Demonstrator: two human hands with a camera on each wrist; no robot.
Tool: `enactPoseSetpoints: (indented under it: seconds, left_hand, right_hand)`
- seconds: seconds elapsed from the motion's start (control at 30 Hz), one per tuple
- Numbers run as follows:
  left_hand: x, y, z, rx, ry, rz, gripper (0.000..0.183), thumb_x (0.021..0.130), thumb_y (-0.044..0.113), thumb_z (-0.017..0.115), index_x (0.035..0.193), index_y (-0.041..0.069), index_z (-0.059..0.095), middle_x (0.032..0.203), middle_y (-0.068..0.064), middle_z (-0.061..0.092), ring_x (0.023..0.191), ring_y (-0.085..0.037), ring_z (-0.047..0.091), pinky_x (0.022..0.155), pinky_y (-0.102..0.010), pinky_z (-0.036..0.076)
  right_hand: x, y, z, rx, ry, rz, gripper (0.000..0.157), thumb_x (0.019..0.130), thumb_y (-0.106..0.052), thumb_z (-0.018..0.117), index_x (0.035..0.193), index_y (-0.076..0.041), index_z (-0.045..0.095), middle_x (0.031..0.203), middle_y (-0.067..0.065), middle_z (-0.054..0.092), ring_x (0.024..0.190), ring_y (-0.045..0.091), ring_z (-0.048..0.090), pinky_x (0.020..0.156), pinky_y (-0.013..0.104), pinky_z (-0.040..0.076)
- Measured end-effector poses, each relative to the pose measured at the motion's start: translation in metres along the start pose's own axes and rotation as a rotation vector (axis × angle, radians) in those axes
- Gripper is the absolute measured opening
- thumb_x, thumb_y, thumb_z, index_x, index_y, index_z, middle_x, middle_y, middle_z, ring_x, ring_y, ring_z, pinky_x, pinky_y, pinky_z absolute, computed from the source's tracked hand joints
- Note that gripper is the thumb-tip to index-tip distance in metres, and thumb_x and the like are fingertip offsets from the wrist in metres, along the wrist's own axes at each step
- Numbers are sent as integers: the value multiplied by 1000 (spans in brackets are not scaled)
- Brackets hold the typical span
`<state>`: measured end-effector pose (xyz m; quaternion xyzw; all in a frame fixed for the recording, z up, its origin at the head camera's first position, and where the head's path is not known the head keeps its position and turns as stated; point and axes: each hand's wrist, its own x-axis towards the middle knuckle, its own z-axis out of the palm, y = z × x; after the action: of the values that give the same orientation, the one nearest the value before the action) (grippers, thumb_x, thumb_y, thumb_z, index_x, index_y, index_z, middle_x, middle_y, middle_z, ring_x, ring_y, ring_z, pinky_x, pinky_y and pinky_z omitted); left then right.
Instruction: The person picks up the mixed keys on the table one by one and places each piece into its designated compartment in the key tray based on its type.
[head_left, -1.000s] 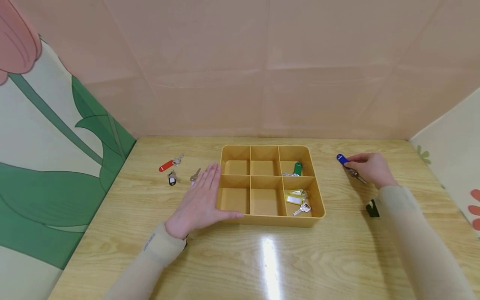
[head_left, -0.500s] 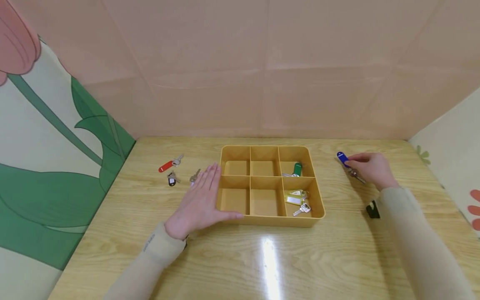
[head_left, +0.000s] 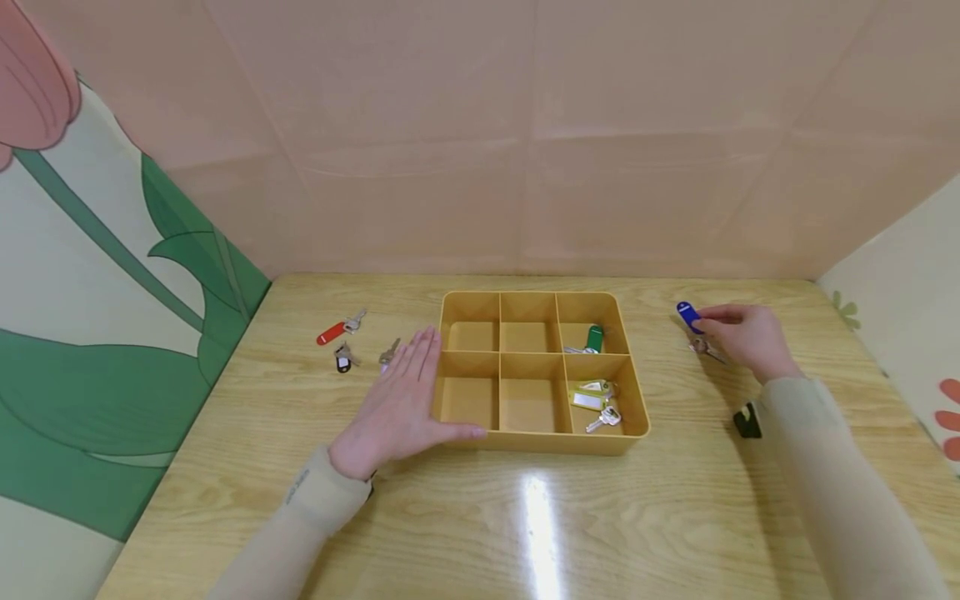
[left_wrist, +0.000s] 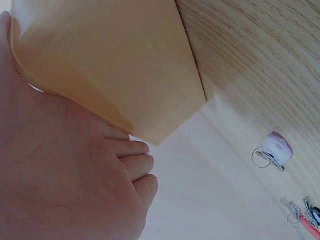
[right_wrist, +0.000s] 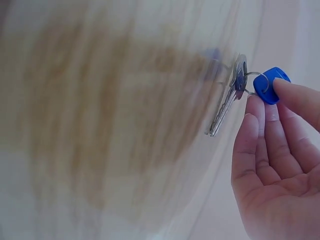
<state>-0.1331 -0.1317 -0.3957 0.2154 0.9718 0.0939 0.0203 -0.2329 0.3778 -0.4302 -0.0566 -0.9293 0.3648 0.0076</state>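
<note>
My right hand (head_left: 746, 337) pinches a blue key tag (head_left: 687, 317) between thumb and fingers, to the right of the organizer. Its ring and keys (right_wrist: 227, 100) hang from the tag close over the table in the right wrist view. My left hand (head_left: 397, 400) lies with straight fingers along the left side of the yellow six-compartment organizer (head_left: 540, 443), thumb across its front rim. A green key tag (head_left: 595, 339) with keys sits in the back right compartment. The front right one holds yellow key tags (head_left: 588, 400) and keys.
Left of the organizer lie a red key tag (head_left: 331, 334) with keys, a black key tag (head_left: 343, 363) with keys, and a pale purple tag (left_wrist: 278, 147) partly hidden behind my left hand in the head view. A pink wall covering (head_left: 525, 167) stands behind the wooden table (head_left: 450, 533).
The blue key tag in my right hand has risen slightly and tilted more upright, its keys shifting a little. My left hand and the organizer stay put.
</note>
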Motion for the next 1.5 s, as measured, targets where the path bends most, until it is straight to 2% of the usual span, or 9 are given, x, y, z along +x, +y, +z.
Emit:
enactPoseSetpoints:
  seconds: [0.17,0.37,0.53,0.63,0.77,0.93,1.1,1.33,1.5]
  left_hand:
    - [-1,0,-1,5,4,2,140,70,101,34,162,2,-2,168,-10,-10,154,-23,-9,122,-40,3]
    - [0,0,0,7,7,5,139,70,101,34,162,2,-1,168,-11,-9,155,-28,-3,122,-41,4]
    - [-1,0,0,-3,-3,-1,138,70,101,34,161,4,-5,168,-10,-11,153,-22,-10,122,-40,3]
    - [-1,0,0,-12,9,7,138,71,100,36,162,3,-2,168,-11,-8,153,-22,-10,123,-41,4]
    - [-2,0,0,-20,21,15,138,72,99,38,162,1,1,168,-12,-7,153,-23,-8,123,-42,5]
    - [-1,0,-1,-13,13,10,137,72,99,37,161,4,-4,168,-11,-8,154,-25,-7,123,-41,4]
    - [-1,0,0,-6,6,5,138,71,100,36,161,4,-6,168,-10,-10,154,-25,-6,123,-41,4]
    - [-1,0,1,-8,17,8,137,72,100,35,161,5,-7,168,-10,-10,153,-21,-10,123,-40,3]
    - [-1,0,1,-9,14,6,137,71,100,35,161,5,-7,168,-10,-10,154,-22,-9,123,-40,3]
  right_hand:
    - [-1,-1,0,16,11,-9,49,99,-40,66,125,2,70,120,21,70,84,1,59,67,16,48]
    - [-1,-4,-1,16,10,-11,53,100,-44,65,127,1,69,124,20,68,98,15,57,74,23,45]
    - [-2,-8,-2,40,35,-29,52,98,-44,68,125,0,71,117,12,72,92,5,58,70,19,47]
    - [-2,-11,-3,58,41,-31,53,97,-45,69,125,0,71,114,7,73,89,1,57,69,17,48]
    - [-4,-14,-4,87,34,-16,54,96,-46,69,126,-1,69,108,-4,73,91,5,58,69,18,49]
    - [-5,-19,-5,107,39,-20,54,96,-47,69,126,-3,69,102,-13,71,92,8,61,68,19,50]
    - [-6,-23,-4,137,44,-34,53,95,-45,71,125,-1,69,99,-16,71,88,3,62,68,17,50]
    - [-7,-32,-5,141,40,-40,54,96,-47,70,127,-3,68,100,-15,71,95,12,64,69,18,50]
    - [-9,-39,-5,137,33,-43,55,96,-50,67,127,-5,68,103,-15,70,96,10,61,72,17,49]
